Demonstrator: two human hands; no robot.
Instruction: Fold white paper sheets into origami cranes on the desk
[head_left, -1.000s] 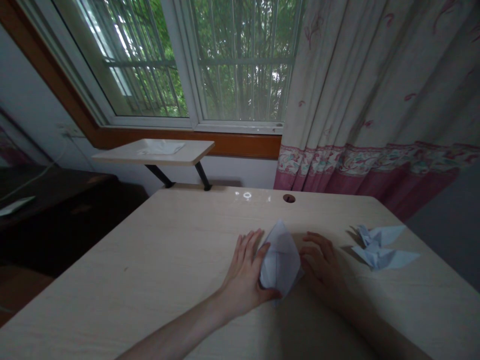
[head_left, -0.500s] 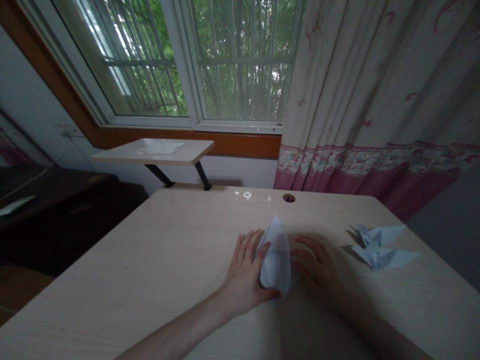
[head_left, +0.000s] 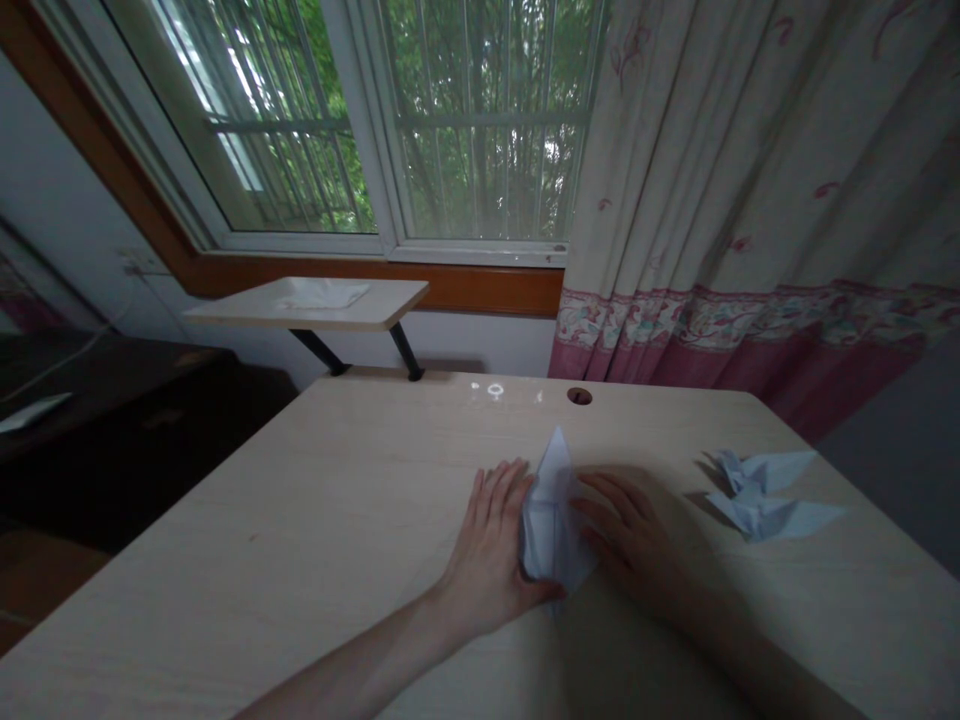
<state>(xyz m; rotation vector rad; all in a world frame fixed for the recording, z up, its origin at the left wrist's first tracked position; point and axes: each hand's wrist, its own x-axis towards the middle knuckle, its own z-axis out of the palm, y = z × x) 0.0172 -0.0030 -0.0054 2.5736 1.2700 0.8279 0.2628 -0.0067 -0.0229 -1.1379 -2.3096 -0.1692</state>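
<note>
- where's the folded paper [head_left: 550, 535]?
- on the bench [head_left: 315, 530], between the left hand [head_left: 487, 555] and the right hand [head_left: 641, 545].
- how's the left grip?
- holding the paper's left side, thumb over the lower part.
- and the right?
- fingers at its right side; can't tell if they're pinching. two paper figures [head_left: 787, 518] lie farther right.

Your shot's pretty dim, tbh. Daylight's coming in through the window [head_left: 384, 190], easily your brightest patch, and you've got little white glare spots [head_left: 495, 390] near the desk's [head_left: 337, 470] far edge. Your right hand [head_left: 630, 530] sits in soft shadow, dark furniture [head_left: 112, 430] on the left sinks almost to black, and you get wide-angle stretching toward the edges.
</note>
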